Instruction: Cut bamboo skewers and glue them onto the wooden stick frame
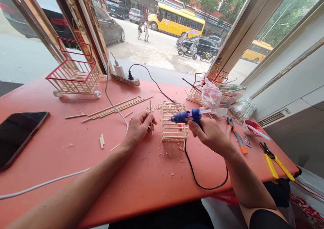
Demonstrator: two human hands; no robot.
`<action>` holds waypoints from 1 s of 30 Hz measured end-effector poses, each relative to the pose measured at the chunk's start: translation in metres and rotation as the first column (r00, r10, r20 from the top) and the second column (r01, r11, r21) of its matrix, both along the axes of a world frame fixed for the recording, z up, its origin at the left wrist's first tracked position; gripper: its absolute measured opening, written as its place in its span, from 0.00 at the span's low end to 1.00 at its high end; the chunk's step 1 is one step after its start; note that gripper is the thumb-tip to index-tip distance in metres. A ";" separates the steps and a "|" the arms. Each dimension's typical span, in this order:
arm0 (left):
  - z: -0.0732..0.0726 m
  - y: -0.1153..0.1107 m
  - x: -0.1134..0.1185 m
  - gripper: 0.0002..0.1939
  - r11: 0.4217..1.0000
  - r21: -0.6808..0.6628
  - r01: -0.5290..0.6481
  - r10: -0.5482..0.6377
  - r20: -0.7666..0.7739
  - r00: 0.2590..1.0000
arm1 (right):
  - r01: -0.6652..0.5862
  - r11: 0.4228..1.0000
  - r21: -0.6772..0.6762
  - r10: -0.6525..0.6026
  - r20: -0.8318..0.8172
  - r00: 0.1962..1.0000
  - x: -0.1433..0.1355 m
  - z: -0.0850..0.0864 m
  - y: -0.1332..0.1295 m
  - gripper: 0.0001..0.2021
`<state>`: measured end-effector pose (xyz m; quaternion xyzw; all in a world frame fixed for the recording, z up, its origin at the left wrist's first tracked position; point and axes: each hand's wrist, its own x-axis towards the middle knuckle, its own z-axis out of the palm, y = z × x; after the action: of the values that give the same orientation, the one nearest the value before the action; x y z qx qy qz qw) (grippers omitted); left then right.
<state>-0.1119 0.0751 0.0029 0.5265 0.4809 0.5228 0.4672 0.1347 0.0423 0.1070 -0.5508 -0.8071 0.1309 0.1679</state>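
Upright between the fingers of my left hand (140,125) is a thin wooden stick (151,108). My right hand (209,132) grips a blue hot glue gun (186,116), with a clear glue stick (206,111) poking out of its back end. The gun's nozzle points left, over a small wooden-stick frame (174,134) with parallel slats that rests on the table between my hands. Part of that frame is hidden behind the gun. A black cord runs from the gun across the table.
Loose wooden sticks (117,108) lie on the pink table (141,181). A red-rimmed stick cart (73,80) stands at the left, near a phone (20,134). Pliers with orange handles (238,137), yellow-handled pliers (275,161) and a cup (253,128) lie right. A power strip (125,79) sits by the window.
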 end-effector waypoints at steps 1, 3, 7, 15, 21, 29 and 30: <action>0.000 0.000 0.000 0.16 1.000 0.003 -0.001 0.001 -0.001 1.000 | 0.003 1.000 0.002 -0.003 0.001 1.000 0.000 0.001 0.000 0.29; 0.000 0.000 0.000 0.16 1.000 0.005 0.000 0.000 -0.005 1.000 | 0.006 1.000 0.008 -0.006 0.005 1.000 0.001 0.002 0.000 0.29; -0.001 0.000 0.000 0.16 1.000 0.004 0.001 -0.001 -0.009 1.000 | 0.017 1.000 0.020 -0.017 0.020 1.000 0.002 0.005 -0.001 0.28; -0.002 0.001 0.000 0.17 1.000 0.002 0.004 -0.004 -0.007 1.000 | 0.020 1.000 0.016 -0.020 0.026 0.999 0.001 0.004 0.000 0.28; -0.002 0.001 0.000 0.16 1.000 -0.001 0.005 -0.005 -0.006 1.000 | 0.026 1.000 0.012 -0.026 0.025 0.999 0.000 0.002 0.001 0.28; -0.001 0.001 0.000 0.16 1.000 0.013 -0.007 0.008 -0.027 1.000 | 0.010 1.000 0.023 -0.010 -0.011 1.000 -0.001 0.001 0.001 0.28; -0.001 0.001 0.000 0.16 1.000 0.012 -0.008 0.008 -0.027 1.000 | 0.004 1.000 0.024 -0.004 -0.018 1.000 -0.001 0.001 0.001 0.27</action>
<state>-0.1122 0.0762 0.0016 0.5343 0.4862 0.5201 0.4556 0.1337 0.0429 0.1077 -0.5491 -0.8059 0.1258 0.1820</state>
